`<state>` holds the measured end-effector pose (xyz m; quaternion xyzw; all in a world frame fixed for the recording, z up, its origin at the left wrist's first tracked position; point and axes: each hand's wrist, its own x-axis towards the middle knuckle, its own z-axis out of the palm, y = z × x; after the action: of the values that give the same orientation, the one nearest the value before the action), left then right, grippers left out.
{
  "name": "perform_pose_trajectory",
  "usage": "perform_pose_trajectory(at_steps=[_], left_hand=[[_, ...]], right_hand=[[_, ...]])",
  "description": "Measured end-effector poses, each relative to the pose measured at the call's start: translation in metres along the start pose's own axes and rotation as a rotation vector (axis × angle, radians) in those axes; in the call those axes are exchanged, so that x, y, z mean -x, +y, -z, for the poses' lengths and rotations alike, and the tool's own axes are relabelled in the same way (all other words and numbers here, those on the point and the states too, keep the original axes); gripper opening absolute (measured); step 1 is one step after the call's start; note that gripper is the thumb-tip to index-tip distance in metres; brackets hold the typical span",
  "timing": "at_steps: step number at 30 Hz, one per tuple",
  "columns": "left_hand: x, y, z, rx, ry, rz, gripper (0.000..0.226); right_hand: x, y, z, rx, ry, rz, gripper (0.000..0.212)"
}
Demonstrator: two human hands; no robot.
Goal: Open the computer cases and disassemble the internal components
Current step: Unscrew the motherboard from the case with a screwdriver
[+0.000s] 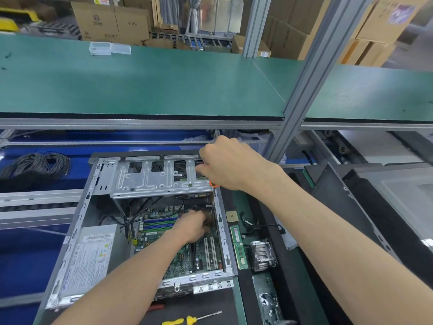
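An open grey computer case (77,221) lies on its side in front of me. Inside are a green motherboard (185,256), a silver power supply (93,254) at the left and a metal drive cage (150,179) at the far end. My right hand (225,165) grips a screwdriver by its orange handle (213,184), and the shaft (212,207) points down into the case's right side. My left hand (192,227) reaches onto the motherboard by the shaft's tip, fingers curled around something there that I cannot make out.
Right of the case lie a CPU chip (232,216), a RAM stick (238,247) and a heatsink (261,255). A yellow screwdriver (196,319) lies near me. A coil of black cable (35,167) sits at the left. Another case (375,195) stands at the right.
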<state>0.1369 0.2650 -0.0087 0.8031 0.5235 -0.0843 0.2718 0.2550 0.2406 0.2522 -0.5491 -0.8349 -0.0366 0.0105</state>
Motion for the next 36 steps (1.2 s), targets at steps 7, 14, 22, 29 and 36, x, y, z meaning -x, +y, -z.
perform_pose_trajectory(at_steps=[7, 14, 22, 29, 36], left_hand=[[-0.007, 0.007, -0.005, 0.011, 0.004, 0.0, 0.043], [-0.007, 0.009, -0.001, 0.041, 0.01, -0.014, 0.041], [-0.01, -0.001, 0.001, 0.18, -0.025, -0.012, 0.03], [-0.009, -0.002, 0.002, 0.318, -0.046, 0.021, 0.016], [-0.008, 0.002, 0.002, 0.345, -0.005, 0.076, 0.016]], right_hand=[[0.001, 0.007, 0.007, -0.18, -0.176, 0.148, 0.023], [-0.001, 0.006, 0.002, -0.006, -0.023, -0.009, 0.028], [0.0, 0.006, 0.007, -0.155, -0.149, 0.183, 0.024], [-0.002, 0.007, 0.002, 0.01, -0.013, 0.006, 0.023], [0.003, 0.006, 0.007, -0.21, -0.14, 0.159, 0.027]])
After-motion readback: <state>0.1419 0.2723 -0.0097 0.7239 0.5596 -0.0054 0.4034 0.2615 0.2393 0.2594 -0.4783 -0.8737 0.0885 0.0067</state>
